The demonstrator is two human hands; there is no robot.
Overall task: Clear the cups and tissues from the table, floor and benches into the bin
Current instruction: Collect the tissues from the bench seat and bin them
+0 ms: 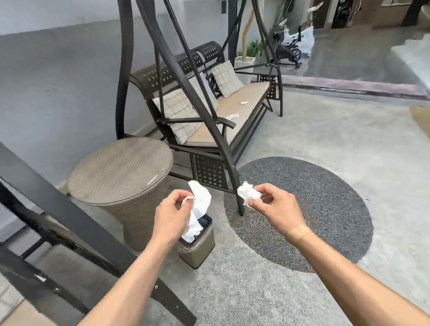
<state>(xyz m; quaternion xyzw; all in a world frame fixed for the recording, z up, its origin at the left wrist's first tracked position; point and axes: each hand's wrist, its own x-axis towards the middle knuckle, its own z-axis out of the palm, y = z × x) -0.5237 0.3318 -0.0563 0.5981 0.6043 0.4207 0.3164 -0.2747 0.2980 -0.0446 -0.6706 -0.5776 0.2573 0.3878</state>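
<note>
Above the small square beige metal bin (197,248), the left hand (170,218) pinched a long white tissue (199,208) dangling over its opening, ready to drop. Right of the bin, the right hand (273,207) clutched a crumpled white tissue ball (248,192), waiting.

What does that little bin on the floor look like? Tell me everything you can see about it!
The bin is small and boxy, with smooth tan sides that look like metal and a dark rim around its open top. It stands upright on the grey floor, right beside the round wicker table and near the dark round mat. White tissue already shows inside it. The left hand hovers just above, dangling a long tissue towards the opening. Part of the bin hides behind that hand.
</note>
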